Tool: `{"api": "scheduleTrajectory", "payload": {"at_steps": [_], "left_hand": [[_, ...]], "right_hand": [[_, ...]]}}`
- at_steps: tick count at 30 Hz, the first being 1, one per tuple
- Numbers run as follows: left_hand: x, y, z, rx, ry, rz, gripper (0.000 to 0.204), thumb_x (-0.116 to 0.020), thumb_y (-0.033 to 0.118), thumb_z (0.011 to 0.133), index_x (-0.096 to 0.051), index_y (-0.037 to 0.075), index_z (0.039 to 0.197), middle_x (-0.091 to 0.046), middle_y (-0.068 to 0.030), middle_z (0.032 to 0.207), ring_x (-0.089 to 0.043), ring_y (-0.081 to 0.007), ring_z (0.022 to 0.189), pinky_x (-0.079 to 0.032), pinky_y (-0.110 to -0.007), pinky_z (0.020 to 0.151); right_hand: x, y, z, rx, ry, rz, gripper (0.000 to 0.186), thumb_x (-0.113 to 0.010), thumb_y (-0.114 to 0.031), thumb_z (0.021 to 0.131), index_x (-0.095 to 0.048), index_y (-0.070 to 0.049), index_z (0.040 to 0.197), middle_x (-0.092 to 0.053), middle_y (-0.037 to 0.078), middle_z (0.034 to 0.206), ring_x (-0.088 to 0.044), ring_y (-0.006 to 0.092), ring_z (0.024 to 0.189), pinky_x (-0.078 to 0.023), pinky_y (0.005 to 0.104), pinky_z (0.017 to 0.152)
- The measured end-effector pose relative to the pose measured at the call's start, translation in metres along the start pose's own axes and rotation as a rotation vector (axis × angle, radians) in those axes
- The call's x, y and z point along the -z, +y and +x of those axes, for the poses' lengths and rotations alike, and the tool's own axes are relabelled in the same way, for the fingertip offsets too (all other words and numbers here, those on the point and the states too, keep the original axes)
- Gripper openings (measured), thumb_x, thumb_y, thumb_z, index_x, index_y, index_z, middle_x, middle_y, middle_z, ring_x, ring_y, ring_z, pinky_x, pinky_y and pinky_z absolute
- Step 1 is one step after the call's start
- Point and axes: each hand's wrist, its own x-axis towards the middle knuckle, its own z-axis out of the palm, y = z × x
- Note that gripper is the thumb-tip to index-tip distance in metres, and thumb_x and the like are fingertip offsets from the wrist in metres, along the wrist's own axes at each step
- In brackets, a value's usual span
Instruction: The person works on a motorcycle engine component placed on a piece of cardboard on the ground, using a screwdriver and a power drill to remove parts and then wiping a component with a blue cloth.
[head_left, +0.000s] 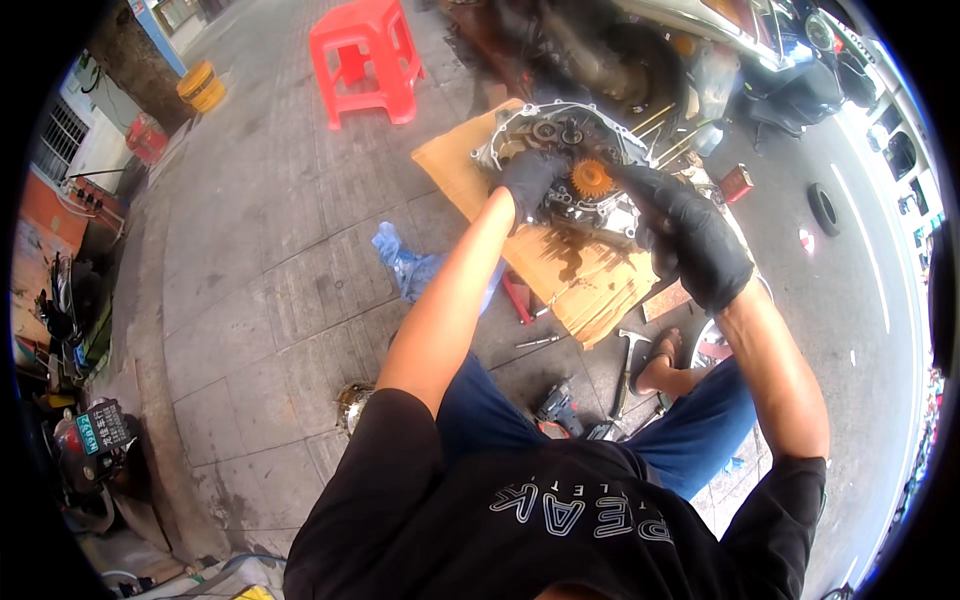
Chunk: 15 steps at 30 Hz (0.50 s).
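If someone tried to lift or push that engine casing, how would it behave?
The engine casing is likely stiff and heavy for its size: it looks like metal, packed with parts. It may feel slippery, as dark stains on the cardboard beneath suggest oil. Pushed, it would probably slide rather than roll, given its irregular outline.

Orange gear, silver casing, tan cardboard, light-blue cloth, red stool

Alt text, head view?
Black-gloved left hand and right hand at an open metal engine casing, the right beside its orange gear. The casing sits on cardboard; a hammer and power tool lie nearer the wearer, a red stool stands upper left.
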Motion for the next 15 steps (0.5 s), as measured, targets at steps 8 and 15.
{"api": "scheduleTrajectory", "payload": {"at_steps": [8,15], "left_hand": [[-0.003,0.022,-0.022,-0.018,-0.060,-0.077,0.029,-0.065,0.024,0.090,-0.072,0.000,0.105,-0.073,-0.0075,0.095,-0.068,-0.0143,0.080,-0.053,-0.026,0.071],[0.004,0.028,-0.026,0.026,-0.073,-0.047,0.029,-0.064,0.028,0.091,-0.072,0.003,0.104,-0.071,-0.0053,0.090,-0.065,-0.0134,0.074,-0.051,-0.025,0.064]], "right_hand": [[-0.032,0.015,-0.005,-0.060,0.087,0.199,0.037,-0.058,-0.022,0.094,-0.058,-0.007,0.127,-0.052,-0.003,0.069,-0.048,0.0061,0.051,-0.040,0.0192,0.041],[-0.084,0.057,0.000,-0.079,0.076,0.418,0.055,-0.064,-0.026,0.094,-0.042,-0.008,0.142,-0.055,0.000,0.071,-0.053,0.0078,0.050,-0.043,0.0215,0.043]]}}
